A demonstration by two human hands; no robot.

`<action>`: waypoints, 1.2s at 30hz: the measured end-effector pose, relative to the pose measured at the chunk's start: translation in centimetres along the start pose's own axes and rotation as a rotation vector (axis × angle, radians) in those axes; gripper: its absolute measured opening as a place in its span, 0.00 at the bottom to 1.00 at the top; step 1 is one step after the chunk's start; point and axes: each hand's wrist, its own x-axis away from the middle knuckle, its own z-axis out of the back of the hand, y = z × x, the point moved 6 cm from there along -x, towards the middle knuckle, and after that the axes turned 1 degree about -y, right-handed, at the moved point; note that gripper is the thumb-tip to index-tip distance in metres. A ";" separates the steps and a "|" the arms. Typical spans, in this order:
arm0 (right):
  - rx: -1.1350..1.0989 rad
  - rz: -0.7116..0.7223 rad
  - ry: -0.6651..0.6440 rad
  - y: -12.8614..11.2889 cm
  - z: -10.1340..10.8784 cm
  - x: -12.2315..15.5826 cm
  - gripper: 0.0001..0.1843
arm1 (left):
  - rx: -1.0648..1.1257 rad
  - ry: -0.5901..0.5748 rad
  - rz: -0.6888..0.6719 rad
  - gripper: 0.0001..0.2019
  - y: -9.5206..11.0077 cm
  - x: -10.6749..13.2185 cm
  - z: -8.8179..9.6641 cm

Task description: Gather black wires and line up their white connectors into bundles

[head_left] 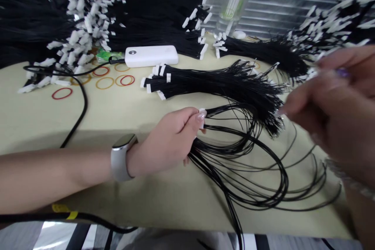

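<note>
My left hand (172,134), with a watch at its wrist, is closed around the ends of a bunch of black wires (252,136). A white connector (202,119) shows at its thumb tip. From there the wires loop to the right across the table, and some hang over the front edge. My right hand (336,109) is raised at the right, blurred, with thumb and fingers pinched together; whatever lies between them is not clear. Just behind the left hand lies a bundle of black wires with white connectors (211,80), its loose ends near the right fingertips.
A white power bank (151,56) with a black cable (84,101) lies at the back. Rubber bands (104,83) are scattered on the table's left. Large heaps of wires with white connectors (88,15) line the back. A clear bottle (237,0) stands behind.
</note>
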 end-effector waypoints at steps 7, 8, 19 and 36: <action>0.175 0.191 -0.212 -2.9 -3.9 1.1 0.03 | -0.010 -0.018 -0.019 0.16 -0.2 0.1 -0.2; 0.167 0.215 -0.222 -2.9 -4.2 1.1 0.02 | -0.019 -0.013 -0.023 0.16 -0.1 0.1 -0.2; 0.140 0.248 -0.252 -3.1 -5.1 1.4 0.03 | -0.111 0.011 -0.065 0.16 0.3 0.1 0.1; 0.107 0.277 -0.332 -3.4 -6.4 1.8 0.03 | -0.189 -0.044 -0.097 0.16 0.6 0.1 -0.3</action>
